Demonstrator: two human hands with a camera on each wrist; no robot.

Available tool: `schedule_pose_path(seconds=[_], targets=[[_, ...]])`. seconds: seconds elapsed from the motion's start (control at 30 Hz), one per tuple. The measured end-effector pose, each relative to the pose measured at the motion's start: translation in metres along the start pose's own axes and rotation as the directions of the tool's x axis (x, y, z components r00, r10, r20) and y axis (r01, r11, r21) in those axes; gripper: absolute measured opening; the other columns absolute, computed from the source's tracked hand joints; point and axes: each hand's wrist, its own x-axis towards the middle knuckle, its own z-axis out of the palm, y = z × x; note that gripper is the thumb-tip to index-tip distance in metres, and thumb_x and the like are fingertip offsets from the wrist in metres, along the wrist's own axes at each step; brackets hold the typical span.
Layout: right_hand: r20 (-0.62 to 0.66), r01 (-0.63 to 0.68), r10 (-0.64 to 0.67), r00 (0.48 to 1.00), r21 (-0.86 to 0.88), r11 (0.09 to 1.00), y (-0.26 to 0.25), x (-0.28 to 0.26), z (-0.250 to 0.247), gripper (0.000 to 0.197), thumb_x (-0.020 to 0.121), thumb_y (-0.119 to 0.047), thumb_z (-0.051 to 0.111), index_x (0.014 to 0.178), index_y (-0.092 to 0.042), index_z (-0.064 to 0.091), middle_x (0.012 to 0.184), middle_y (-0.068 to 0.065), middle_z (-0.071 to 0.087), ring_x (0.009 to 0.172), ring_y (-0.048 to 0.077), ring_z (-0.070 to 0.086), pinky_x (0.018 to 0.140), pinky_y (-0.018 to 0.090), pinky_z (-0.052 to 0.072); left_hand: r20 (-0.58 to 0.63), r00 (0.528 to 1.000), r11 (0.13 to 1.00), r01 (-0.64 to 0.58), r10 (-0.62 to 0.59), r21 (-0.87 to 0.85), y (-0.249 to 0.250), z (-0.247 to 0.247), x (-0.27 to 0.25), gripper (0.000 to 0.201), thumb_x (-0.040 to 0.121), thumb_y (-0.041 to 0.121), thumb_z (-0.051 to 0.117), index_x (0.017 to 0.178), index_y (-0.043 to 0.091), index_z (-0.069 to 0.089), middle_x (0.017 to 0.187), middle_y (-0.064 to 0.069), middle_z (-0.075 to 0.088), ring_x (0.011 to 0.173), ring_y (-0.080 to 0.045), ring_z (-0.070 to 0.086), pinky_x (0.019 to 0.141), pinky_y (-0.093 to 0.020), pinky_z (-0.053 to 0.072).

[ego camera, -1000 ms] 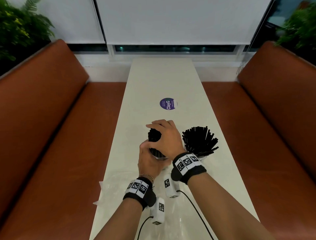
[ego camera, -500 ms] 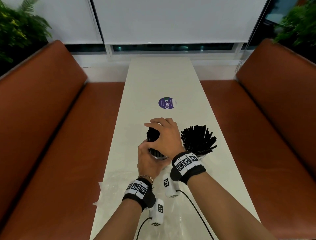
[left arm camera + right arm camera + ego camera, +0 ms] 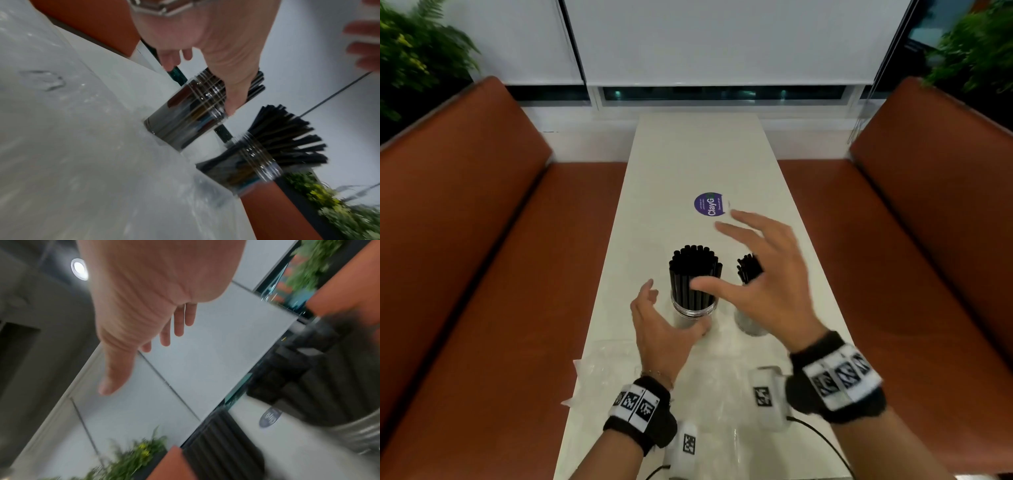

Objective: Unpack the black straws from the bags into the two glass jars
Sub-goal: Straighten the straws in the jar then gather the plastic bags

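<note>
- Two glass jars stand side by side on the table [image 3: 698, 154]: the left jar [image 3: 693, 310] at my 12 o'clock, the right jar [image 3: 748, 325] toward 1 o'clock.
- Each is a clear, round, thread-necked jar holding a bundle of black straws [image 3: 693, 274], thin matte tubes.
- My left hand [image 3: 661, 329] hangs spread beside the left jar, holding nothing.
- My right hand [image 3: 767, 281] hovers with fingers splayed above the right jar, empty.
- Crinkled clear plastic bags [image 3: 599, 370] lie at 6 o'clock on the pale, glossy tabletop; a round purple sticker [image 3: 709, 204] sits beyond; orange-brown benches [image 3: 482, 274] flank it.

left jar [image 3: 693, 308]: black straws [image 3: 694, 270] upright | right jar [image 3: 748, 325]: straws fanned, side by side
</note>
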Motion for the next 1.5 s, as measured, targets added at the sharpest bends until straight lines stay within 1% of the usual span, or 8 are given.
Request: schedule_pose_path(seconds=[0.2,0.47,0.67,0.83,1.0,1.23,1.37,1.5], targets=[[0.125,-0.319,0.329,0.936,-0.092,0.943,0.062,-0.058,-0.078,0.11,0.059,-0.066,0.091,0.154,-0.039,0.043,0.151,-0.024,0.043,0.139,0.006,0.041,0.116,0.037,0.038,0.166,0.966,0.979,-0.205,0.2,0.017,-0.003,0.015,-0.055,0.045,0.078,0.026,0.089,0.113,0.031,0.061,0.099,0.015,0.058,0.092,-0.005,0.059,0.074,-0.017,0.047],[0.426,-0.479,0.561,0.71,-0.292,0.828,0.152,-0.054,-0.065,0.159,0.038,-0.074,0.094,0.166,-0.04,0.007,0.173,-0.004,0.027,0.158,0.024,0.028,0.128,0.051,0.03,0.486,0.872,0.988,-0.117,0.053,0.101,0.011,0.095,-0.051,0.107,0.09,0.038,0.078,0.169,0.02,0.007,0.168,0.001,0.026,0.15,-0.019,0.042,0.117,-0.027,0.042],[0.67,-0.669,0.485,0.563,0.024,0.743,0.179,-0.015,-0.034,0.152,0.047,-0.032,0.109,0.166,-0.041,0.014,0.171,-0.005,0.031,0.155,0.024,0.033,0.128,0.049,0.031,0.339,0.94,0.999,-0.043,0.036,0.014,0.02,0.137,-0.025,0.117,0.07,0.044,0.084,0.164,0.031,0.017,0.154,0.006,0.05,0.138,-0.013,0.057,0.108,-0.036,0.057],[0.682,-0.648,0.358,0.638,0.224,0.728,0.173,-0.012,-0.006,0.121,0.052,-0.006,0.107,0.152,-0.027,0.042,0.143,-0.002,0.063,0.139,0.02,0.058,0.122,0.045,0.044,0.322,0.947,1.0,0.011,-0.001,-0.029,0.026,0.149,-0.019,0.101,0.065,0.036,0.09,0.149,0.032,0.034,0.132,0.011,0.067,0.105,-0.001,0.07,0.09,-0.024,0.062],[0.49,-0.572,0.42,0.764,0.212,0.792,0.15,-0.017,0.011,0.119,0.048,-0.035,0.108,0.146,-0.047,0.042,0.132,-0.016,0.061,0.124,0.005,0.059,0.106,0.021,0.047,0.293,0.955,0.999,-0.037,0.035,0.004,0.022,0.158,-0.021,0.096,0.062,0.048,0.092,0.143,0.032,0.043,0.134,0.011,0.057,0.111,-0.001,0.065,0.088,-0.019,0.059],[0.107,-0.39,0.382,0.918,0.072,0.918,0.128,-0.017,0.03,0.074,0.067,-0.034,0.095,0.133,-0.037,0.06,0.121,-0.013,0.062,0.105,-0.002,0.061,0.087,-0.002,0.042,0.26,0.965,0.998,-0.036,0.022,0.046,0.026,0.16,-0.025,0.093,0.052,0.062,0.077,0.131,0.027,0.043,0.122,0.01,0.051,0.107,-0.01,0.064,0.086,-0.037,0.063],[0.045,-0.272,0.281,0.959,-0.144,0.951,0.125,-0.013,0.038,0.046,0.08,-0.039,0.083,0.125,-0.035,0.072,0.12,-0.009,0.066,0.105,0.012,0.066,0.083,0.025,0.06,0.235,0.972,0.997,-0.045,0.029,0.062,0.029,0.157,-0.028,0.096,0.057,0.065,0.075,0.137,0.023,0.044,0.13,0.006,0.05,0.115,-0.014,0.062,0.089,-0.039,0.062],[0.062,-0.148,0.17,0.983,-0.269,0.952,0.124,-0.006,0.041,0.037,0.087,-0.036,0.077,0.123,-0.033,0.077,0.117,-0.004,0.07,0.1,0.019,0.066,0.071,0.031,0.061,0.222,0.974,0.996,-0.063,0.048,0.059,0.029,0.154,-0.029,0.099,0.058,0.062,0.079,0.141,0.025,0.041,0.133,0.007,0.049,0.12,-0.014,0.06,0.09,-0.037,0.062]])
